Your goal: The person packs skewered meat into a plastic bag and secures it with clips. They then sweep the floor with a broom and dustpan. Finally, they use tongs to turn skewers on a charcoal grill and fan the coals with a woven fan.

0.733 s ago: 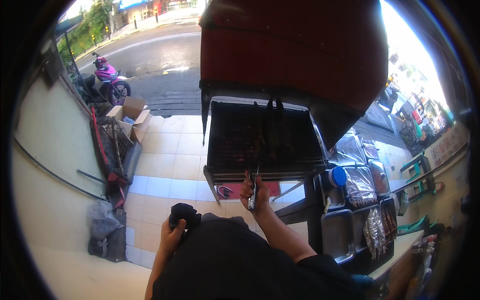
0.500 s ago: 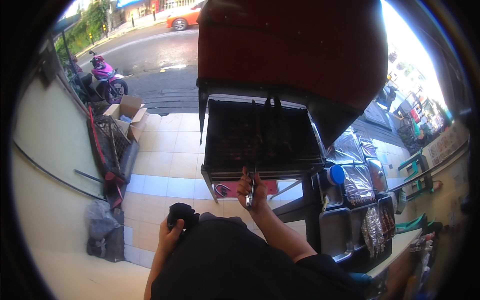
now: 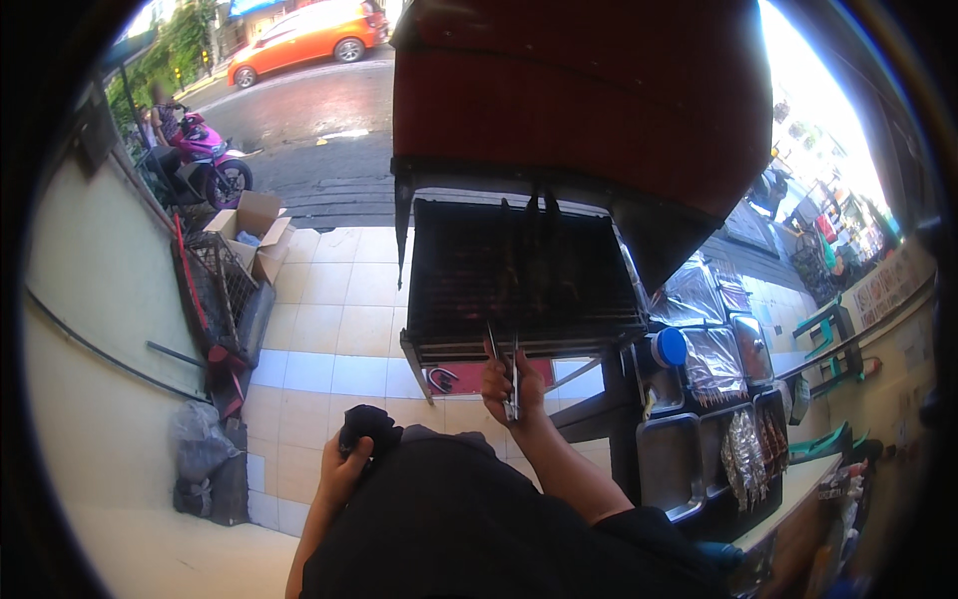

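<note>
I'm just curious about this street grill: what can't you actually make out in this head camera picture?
- What lies on the grill: too dark.
- Tongs tips: lost against the dark grate.
- The black thing in the left hand: too dark to identify.
- Right hand grip: seen only from behind.
- Foil trays: glare hides contents.

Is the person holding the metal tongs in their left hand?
No, the tongs are in the right hand, reaching toward the grill; the left hand grips a dark object.

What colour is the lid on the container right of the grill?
Blue, on the lid beside the grill; head view.
</note>
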A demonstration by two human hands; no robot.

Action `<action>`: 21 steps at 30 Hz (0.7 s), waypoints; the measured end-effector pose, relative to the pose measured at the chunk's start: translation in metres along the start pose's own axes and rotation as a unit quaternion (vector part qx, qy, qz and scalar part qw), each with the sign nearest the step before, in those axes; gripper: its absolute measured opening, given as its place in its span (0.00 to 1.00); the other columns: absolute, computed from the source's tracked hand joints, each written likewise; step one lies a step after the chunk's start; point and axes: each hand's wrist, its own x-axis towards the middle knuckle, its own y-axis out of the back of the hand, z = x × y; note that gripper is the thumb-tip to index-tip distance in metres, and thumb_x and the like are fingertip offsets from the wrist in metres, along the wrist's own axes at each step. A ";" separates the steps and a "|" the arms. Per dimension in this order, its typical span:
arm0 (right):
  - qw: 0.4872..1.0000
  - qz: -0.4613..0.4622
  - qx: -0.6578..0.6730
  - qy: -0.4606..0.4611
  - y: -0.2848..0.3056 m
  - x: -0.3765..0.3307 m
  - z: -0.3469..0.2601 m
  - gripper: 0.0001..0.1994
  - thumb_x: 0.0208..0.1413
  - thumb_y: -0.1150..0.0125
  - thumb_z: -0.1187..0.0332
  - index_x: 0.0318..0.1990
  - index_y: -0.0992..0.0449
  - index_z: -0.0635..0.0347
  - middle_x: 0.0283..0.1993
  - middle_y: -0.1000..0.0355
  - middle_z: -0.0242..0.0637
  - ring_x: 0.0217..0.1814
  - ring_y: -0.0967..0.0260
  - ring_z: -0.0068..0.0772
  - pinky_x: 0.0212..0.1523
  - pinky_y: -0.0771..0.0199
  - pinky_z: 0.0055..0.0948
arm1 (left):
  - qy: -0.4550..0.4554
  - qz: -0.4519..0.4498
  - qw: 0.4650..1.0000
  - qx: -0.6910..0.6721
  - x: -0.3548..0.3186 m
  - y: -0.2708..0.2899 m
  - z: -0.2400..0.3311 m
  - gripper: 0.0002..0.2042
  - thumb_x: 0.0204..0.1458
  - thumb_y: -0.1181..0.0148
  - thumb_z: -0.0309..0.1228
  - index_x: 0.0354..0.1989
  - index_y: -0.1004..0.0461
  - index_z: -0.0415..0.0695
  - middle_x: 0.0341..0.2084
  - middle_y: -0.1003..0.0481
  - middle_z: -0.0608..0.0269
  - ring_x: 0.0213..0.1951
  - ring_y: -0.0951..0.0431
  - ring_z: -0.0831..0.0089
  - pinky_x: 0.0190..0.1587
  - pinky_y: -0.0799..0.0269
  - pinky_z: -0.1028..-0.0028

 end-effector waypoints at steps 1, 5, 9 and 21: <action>1.000 0.008 -0.011 -0.011 0.001 -0.011 -0.001 0.31 0.76 0.53 0.46 0.66 0.28 0.69 0.31 0.35 0.31 0.24 0.41 0.24 0.24 0.41 0.28 | 0.002 -0.001 1.000 -0.002 0.000 0.001 0.000 0.21 0.70 0.39 0.40 0.60 0.23 0.34 0.51 0.17 0.55 0.53 0.19 0.69 0.59 0.25 0.67; 0.995 -0.004 -0.078 -0.055 0.008 -0.063 -0.010 0.33 0.75 0.53 0.45 0.67 0.29 0.69 0.32 0.35 0.34 0.25 0.40 0.28 0.24 0.39 0.30 | 0.002 0.013 1.000 -0.004 -0.003 0.003 -0.001 0.21 0.70 0.39 0.40 0.60 0.23 0.34 0.52 0.17 0.56 0.53 0.19 0.69 0.60 0.26 0.68; 0.979 -0.004 -0.201 -0.040 0.006 -0.107 -0.036 0.29 0.73 0.47 0.48 0.63 0.27 0.68 0.34 0.31 0.37 0.26 0.35 0.29 0.25 0.35 0.29 | 0.004 0.021 0.999 -0.027 -0.004 0.006 -0.001 0.21 0.70 0.38 0.40 0.60 0.23 0.34 0.52 0.17 0.56 0.53 0.19 0.69 0.60 0.27 0.68; 0.292 0.261 -0.907 0.152 -0.103 0.018 -0.168 0.28 0.53 0.28 0.46 0.49 0.13 0.62 0.46 0.16 0.58 0.52 0.16 0.54 0.52 0.21 0.48 | 0.029 0.002 0.997 0.067 0.004 0.003 0.013 0.21 0.67 0.34 0.44 0.58 0.20 0.38 0.45 0.16 0.60 0.47 0.19 0.75 0.52 0.24 0.71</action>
